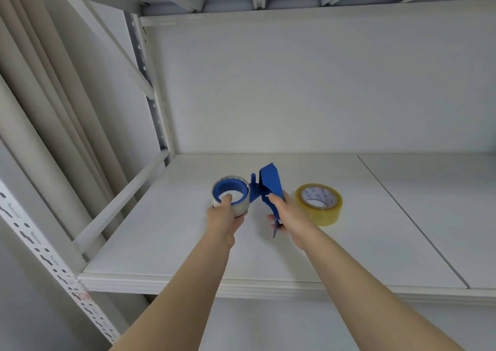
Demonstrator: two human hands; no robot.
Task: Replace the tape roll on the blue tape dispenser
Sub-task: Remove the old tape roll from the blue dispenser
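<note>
Head view: yellowish tape roll (pixel 319 204) beside right hand (pixel 288 214)

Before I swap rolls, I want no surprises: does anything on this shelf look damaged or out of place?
Nothing stands out. The left hand grips the clear roll on the blue dispenser, the right hand its handle; the yellowish roll lies flat.

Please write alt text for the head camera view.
A person's left hand grips the clear tape roll on a blue tape dispenser, whose handle the right hand holds. A yellowish tape roll lies beside them.
</note>
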